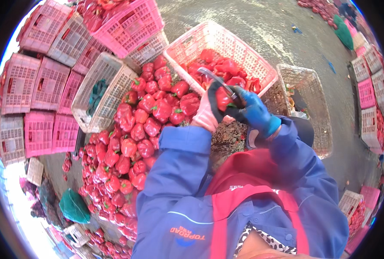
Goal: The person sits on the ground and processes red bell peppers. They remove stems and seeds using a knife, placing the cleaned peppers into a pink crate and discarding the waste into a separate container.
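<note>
My left hand (208, 108), in a pink and black glove, grips a red bell pepper (222, 99) from its left side. My right hand (256, 110), in a blue and black glove, is closed around the dark handle of a knife. The curved blade of the knife (215, 77) points up and left, passing over the pepper and left fingertips. Both hands are close together at the near edge of a pink plastic crate (250, 55), which holds red peppers (226, 69), some apparently cut open. A large heap of whole red bell peppers (140, 129) lies left of my arms.
A whitish crate (321, 119) with scraps stands at right. Another whitish crate (111, 110) holds dark green material. Pepper-filled pink crate (130, 29) sits on a whitish one, upper left; stacked crates (39, 87) line the left. Green sack (74, 206) lies lower left.
</note>
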`<state>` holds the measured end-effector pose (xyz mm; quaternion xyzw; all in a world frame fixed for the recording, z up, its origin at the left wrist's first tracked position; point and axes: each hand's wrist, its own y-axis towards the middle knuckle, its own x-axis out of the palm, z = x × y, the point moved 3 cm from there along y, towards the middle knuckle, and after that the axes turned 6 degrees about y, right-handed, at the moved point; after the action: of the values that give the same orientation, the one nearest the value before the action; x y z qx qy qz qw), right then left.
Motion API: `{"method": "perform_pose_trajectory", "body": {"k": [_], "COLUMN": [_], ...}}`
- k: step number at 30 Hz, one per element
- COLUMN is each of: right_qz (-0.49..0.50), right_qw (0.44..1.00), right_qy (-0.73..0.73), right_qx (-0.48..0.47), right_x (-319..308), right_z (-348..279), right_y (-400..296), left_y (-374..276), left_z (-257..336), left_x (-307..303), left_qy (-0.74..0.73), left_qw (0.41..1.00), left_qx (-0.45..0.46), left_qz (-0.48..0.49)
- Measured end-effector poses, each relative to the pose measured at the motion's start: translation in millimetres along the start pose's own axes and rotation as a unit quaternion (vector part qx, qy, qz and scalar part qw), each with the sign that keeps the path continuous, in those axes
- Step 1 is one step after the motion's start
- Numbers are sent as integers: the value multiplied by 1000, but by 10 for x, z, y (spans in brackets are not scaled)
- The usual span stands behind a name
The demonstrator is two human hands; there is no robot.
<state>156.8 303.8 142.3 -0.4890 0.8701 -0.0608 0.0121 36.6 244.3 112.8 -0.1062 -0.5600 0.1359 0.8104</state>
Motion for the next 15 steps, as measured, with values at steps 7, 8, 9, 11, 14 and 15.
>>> {"method": "perform_pose_trajectory", "body": {"k": [7,8,9,11,14,15], "right_qz": [46,40,-16,82,231,273], "right_qw": [985,982,973,983,972,954], "right_qy": [118,123,168,100,-33,-117], "right_qx": [119,138,155,132,16,30], "right_x": [-299,-310,-331,-445,-1060,-1418], "right_z": [88,-31,-257,-385,-408,-400], "right_y": [11,-37,-127,-288,-583,-763], "left_y": [155,147,101,100,220,285], "left_z": [-80,-62,-3,-34,66,86], "left_x": [29,46,118,216,149,117], "left_qy": [-13,12,40,63,264,313], "left_qw": [972,971,976,989,958,936], "left_qx": [-132,-138,-92,-53,79,127], "left_qz": [-194,-193,-193,-123,85,102]}}
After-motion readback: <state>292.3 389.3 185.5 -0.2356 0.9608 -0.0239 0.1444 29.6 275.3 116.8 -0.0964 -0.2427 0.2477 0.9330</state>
